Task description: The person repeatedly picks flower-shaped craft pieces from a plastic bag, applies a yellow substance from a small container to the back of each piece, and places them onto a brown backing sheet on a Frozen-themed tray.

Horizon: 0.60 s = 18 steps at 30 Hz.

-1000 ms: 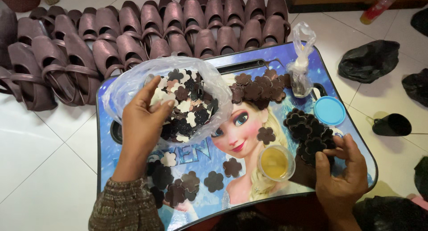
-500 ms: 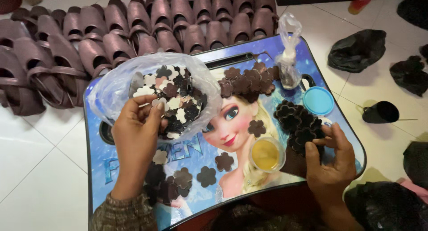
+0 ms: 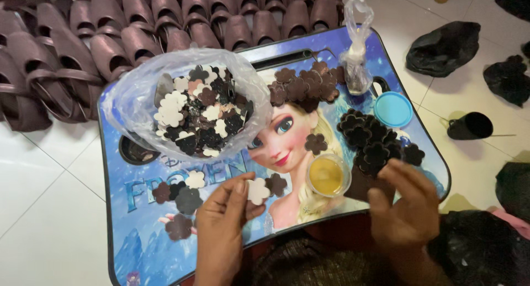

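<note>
The blue printed lap tray [image 3: 138,208] serves as the reference. Behind it, rows of brown sandal uppers [image 3: 110,37] lie on the floor. On its rear left sits the clear bag of flower cut-outs [image 3: 193,104]; front centre, the open glue pot [image 3: 327,175]. The left hand [image 3: 223,225] pinches one pale flower piece [image 3: 257,191] at the front edge; grip its rim only. The right hand [image 3: 406,208] clamps a dark piece beside the dark flower pile [image 3: 375,142].

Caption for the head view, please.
Left hand pinches a pale flower cutout over a lap tray; right hand rests by dark cutouts.
</note>
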Tool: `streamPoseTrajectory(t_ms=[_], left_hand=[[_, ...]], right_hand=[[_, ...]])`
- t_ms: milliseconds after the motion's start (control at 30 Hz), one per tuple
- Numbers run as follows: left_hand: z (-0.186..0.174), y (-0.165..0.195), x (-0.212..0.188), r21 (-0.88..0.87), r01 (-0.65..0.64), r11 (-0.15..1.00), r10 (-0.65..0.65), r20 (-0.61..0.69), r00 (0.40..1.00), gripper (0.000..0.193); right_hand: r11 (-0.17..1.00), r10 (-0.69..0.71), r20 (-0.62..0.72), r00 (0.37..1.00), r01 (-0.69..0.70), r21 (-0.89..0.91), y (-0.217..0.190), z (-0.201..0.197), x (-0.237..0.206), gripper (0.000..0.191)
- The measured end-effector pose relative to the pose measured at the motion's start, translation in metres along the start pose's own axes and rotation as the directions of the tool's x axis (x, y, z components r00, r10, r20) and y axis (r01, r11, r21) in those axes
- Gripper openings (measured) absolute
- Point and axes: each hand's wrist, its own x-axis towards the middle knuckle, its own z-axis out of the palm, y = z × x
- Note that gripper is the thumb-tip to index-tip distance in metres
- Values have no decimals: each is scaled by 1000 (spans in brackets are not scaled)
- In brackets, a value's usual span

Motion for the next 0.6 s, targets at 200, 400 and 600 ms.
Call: streamPoseTrajectory(t_ms=[200, 400, 600], left_hand=[[8, -32, -23, -77, 117, 990, -111, 84, 990, 41], [20, -37, -41, -2, 146, 989, -145, 74, 987, 56], [26, -33, -50, 16, 117, 993, -117, 61, 991, 61]], right_hand=[[933, -45, 229, 972, -41, 357, -34, 4, -7, 29], [922, -238, 319, 918, 110, 371, -49, 5, -5, 33], [928, -326, 302, 896, 244, 281, -53, 8, -4, 34]])
